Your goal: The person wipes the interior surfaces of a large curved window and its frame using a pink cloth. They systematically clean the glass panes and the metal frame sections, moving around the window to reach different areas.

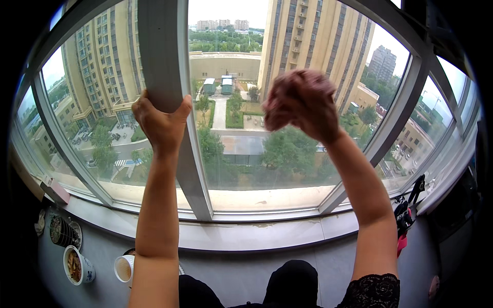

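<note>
My left hand [163,123] grips the wide grey upright of the window frame [164,51], its thumb on the right edge and its fingers round the left side. To the right, in front of the large middle windowpane [239,179], my right hand [321,118] is raised with a crumpled reddish-brown cloth [292,92] bunched in it. Motion smears the cloth and the fingers. Whether the cloth touches the glass I cannot tell.
A pale windowsill [267,236] runs along below the panes. On the grey floor at the left stand a patterned white pot [88,271], a white container [123,268] and a dark ribbed pot [61,231]. A pinkish box [55,190] sits at the sill's left end. Dark and red items [404,218] lie at the right.
</note>
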`<state>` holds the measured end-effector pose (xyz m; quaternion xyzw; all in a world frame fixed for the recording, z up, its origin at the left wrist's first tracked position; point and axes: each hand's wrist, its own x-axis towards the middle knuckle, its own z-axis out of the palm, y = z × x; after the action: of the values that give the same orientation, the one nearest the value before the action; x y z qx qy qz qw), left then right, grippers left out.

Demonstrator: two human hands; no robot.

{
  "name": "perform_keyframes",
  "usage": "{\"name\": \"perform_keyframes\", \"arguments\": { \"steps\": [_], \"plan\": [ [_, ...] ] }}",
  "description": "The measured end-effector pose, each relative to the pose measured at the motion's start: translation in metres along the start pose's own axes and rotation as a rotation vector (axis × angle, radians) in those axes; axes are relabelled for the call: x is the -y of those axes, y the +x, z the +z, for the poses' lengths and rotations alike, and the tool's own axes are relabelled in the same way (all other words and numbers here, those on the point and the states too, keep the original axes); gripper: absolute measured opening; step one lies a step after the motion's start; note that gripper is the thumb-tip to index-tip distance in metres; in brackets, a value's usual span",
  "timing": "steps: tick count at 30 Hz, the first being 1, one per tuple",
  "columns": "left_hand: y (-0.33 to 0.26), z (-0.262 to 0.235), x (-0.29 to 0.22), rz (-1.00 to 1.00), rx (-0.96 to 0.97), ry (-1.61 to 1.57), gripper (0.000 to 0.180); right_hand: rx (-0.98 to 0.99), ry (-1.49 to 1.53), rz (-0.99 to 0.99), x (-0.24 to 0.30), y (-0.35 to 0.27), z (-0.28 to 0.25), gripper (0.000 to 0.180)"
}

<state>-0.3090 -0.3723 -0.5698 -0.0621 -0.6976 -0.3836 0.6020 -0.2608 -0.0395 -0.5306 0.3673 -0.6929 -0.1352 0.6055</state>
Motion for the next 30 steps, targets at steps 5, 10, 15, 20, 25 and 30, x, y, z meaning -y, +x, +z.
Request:
{"name": "perform_keyframes", "arguments": {
  "steps": [5,10,15,20,25,30],
  "plan": [
    [-0.005,0.007,-0.017,0.036,-0.019,-0.049,0.081,-0.313,-0.269,0.375,-0.073,0.092,-0.005,0.052],
    [-0.034,0.000,0.004,0.115,-0.025,-0.088,0.105,-0.192,-0.043,0.285,0.071,0.112,0.075,0.035],
    [-0.120,-0.034,0.038,-0.008,0.336,-0.098,0.116,0.077,0.383,0.019,0.119,0.033,0.066,0.040],
    [-0.168,-0.043,0.062,-0.135,0.273,-0.098,0.105,-0.409,-0.264,-0.099,0.023,0.237,0.058,0.042],
    [-0.180,-0.025,0.047,-0.196,0.212,-0.173,0.104,-0.305,-0.149,0.000,0.022,0.279,0.061,0.031],
    [-0.210,-0.028,0.071,-0.311,0.233,-0.047,0.108,0.102,0.183,-0.050,0.177,0.132,0.111,0.039]
  ]
}}
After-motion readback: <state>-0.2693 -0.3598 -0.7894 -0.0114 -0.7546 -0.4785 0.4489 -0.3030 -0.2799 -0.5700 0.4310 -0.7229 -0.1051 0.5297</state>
